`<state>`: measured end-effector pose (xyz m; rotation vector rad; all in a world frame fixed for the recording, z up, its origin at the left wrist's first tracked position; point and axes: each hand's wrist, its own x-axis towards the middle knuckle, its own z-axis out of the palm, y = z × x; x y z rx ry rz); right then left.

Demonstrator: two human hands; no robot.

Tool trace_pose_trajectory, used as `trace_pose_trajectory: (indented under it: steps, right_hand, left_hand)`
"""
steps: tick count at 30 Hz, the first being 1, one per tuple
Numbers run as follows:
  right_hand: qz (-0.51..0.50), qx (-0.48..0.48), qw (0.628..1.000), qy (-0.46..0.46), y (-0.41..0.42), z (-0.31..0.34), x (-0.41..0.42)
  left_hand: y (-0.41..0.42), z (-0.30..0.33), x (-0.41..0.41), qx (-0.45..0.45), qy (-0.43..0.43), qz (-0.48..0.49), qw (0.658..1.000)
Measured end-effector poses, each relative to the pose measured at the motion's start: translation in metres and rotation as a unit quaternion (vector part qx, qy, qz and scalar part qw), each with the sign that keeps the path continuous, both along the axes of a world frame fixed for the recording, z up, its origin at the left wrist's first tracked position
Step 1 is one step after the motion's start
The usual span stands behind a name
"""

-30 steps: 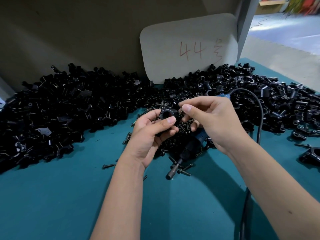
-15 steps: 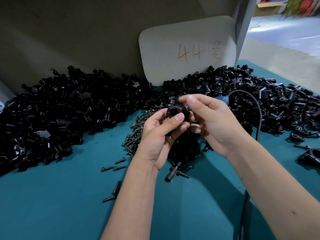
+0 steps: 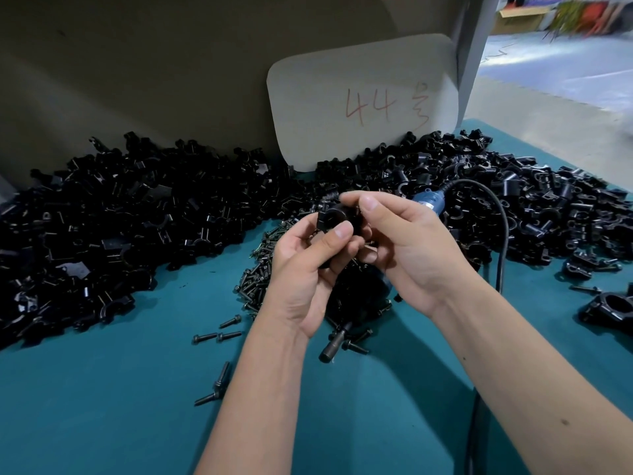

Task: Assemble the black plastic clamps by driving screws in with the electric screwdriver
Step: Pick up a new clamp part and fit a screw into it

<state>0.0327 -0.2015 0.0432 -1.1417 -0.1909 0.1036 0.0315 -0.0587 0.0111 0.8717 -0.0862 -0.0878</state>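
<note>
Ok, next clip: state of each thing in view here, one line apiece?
Left hand: grips the clamp from below, thumb on its front.
Right hand: fingertips pinch the clamp's top.
Clamp: held above the table, bore facing the camera.
Electric screwdriver: lying on the green table, unheld, bit toward the camera.
Loose screws: scattered on the table.
Clamp parts: piled against the back wall.

Even, soft overhead light on teal table (image 3: 102, 406). Bright daylight glare far right beyond table. Soft forearm shadows on mat. Wide-angle bending at edges; upper-right bkgd motion-blurred; centre sharp.
</note>
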Motion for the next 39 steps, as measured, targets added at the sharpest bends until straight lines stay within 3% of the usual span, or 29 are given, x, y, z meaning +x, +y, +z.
trace_pose_trajectory:
  steps: [5,11,16,21,28,33,39]
  right_hand:
    - [-0.044,0.007,0.999,0.0,0.005,-0.001,0.001]
    - [0.0,-0.02,1.0,-0.015,0.001,0.001,-0.001]
    - [-0.052,0.028,0.998,0.025,0.009,-0.002,-0.002]
    - [0.005,0.034,0.999,0.013,0.003,-0.001,-0.003]
    - [-0.05,0.032,0.998,0.027,0.009,-0.002,-0.002]
    - [-0.017,0.03,0.999,0.0,0.007,-0.004,-0.003]
    - [-0.085,0.012,0.996,0.003,0.013,-0.007,-0.002]
  left_hand:
    - [-0.006,-0.001,-0.002,-0.004,0.003,0.007,1.0]
    - [-0.002,0.002,-0.003,-0.006,-0.003,-0.007,1.0]
    - [-0.011,-0.002,-0.002,0.001,0.004,0.015,1.0]
    - [-0.006,0.002,-0.003,-0.021,-0.005,0.002,1.0]
    - [-0.006,-0.003,-0.001,0.002,-0.005,0.028,1.0]
    - [-0.004,-0.001,0.001,-0.01,-0.027,0.008,1.0]
    - [-0.001,-0.002,0.002,0.03,-0.034,0.022,0.999]
